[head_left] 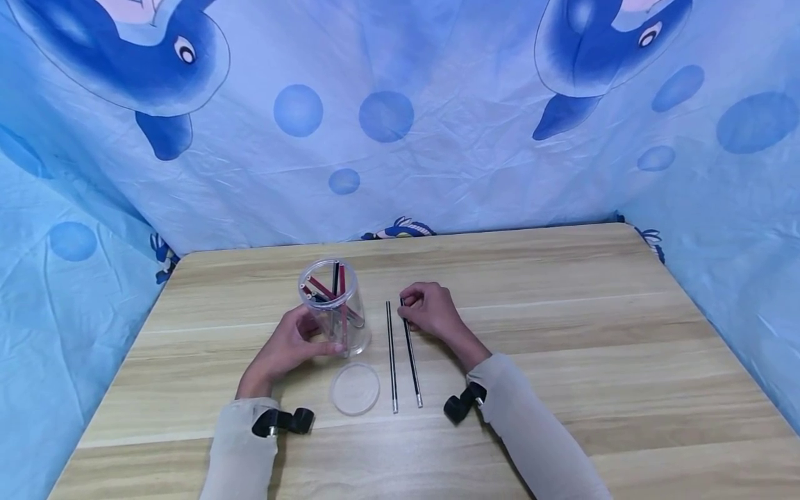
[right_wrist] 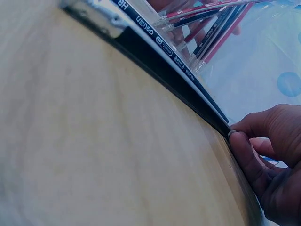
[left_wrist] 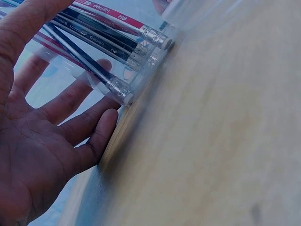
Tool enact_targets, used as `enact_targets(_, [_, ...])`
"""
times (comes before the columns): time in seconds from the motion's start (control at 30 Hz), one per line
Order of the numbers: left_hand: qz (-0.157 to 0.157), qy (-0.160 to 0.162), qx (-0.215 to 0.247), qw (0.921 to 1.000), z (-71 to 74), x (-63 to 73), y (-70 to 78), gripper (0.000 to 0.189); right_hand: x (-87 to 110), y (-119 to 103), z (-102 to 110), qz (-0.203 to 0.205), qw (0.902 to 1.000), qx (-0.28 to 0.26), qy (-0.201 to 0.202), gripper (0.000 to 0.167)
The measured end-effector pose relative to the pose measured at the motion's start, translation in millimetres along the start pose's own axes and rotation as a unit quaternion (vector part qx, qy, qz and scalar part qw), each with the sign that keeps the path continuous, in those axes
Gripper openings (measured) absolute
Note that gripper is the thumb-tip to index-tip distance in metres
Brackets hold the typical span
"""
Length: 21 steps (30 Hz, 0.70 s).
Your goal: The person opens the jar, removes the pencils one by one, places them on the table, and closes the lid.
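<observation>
A clear plastic jar (head_left: 359,337) with red and dark pencils (head_left: 321,286) in it stands left of the table's middle. My left hand (head_left: 289,347) holds it low on its side, thumb in front and fingers behind. In the left wrist view, the pencils' (left_wrist: 106,44) metal eraser ends point down inside the jar. To the right, two dark pencils lie side by side on the table. My right hand (head_left: 431,310) pinches the far end of the right-hand pencil (head_left: 412,361); the left-hand pencil (head_left: 392,361) lies untouched. Thumb and fingers (right_wrist: 249,162) meet at that tip in the right wrist view.
A round translucent lid (head_left: 355,389) lies flat in front of the jar, left of the two pencils. The wooden table (head_left: 562,312) extends to the right and ends at a blue curtain (head_left: 437,187) printed with dolphins. Black camera straps (head_left: 465,403) sit on both wrists.
</observation>
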<state>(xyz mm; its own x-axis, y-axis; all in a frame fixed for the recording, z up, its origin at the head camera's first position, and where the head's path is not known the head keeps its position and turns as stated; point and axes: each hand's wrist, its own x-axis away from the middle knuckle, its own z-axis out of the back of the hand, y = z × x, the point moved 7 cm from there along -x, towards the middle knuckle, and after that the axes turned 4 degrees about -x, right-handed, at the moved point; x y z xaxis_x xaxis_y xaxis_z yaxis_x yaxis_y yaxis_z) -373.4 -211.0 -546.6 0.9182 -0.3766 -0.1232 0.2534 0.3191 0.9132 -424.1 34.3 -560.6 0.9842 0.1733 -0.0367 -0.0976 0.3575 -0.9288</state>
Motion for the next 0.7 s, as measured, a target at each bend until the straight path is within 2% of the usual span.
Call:
enact_targets(0.2, [-0.001, -0.001, 0.000, 1.0000, 0.6, 0.0, 0.0, 0.074, 0.7, 2.3, -1.7, -0.018, 0.9998, -0.005, 0.010, 0.020])
enact_targets(0.7, [-0.013, -0.006, 0.011, 0.9998, 1.1, -2.4, 1.9, 0.072, -0.4, 0.8, -3.0, -0.014, 0.9997, -0.018, 0.005, 0.021])
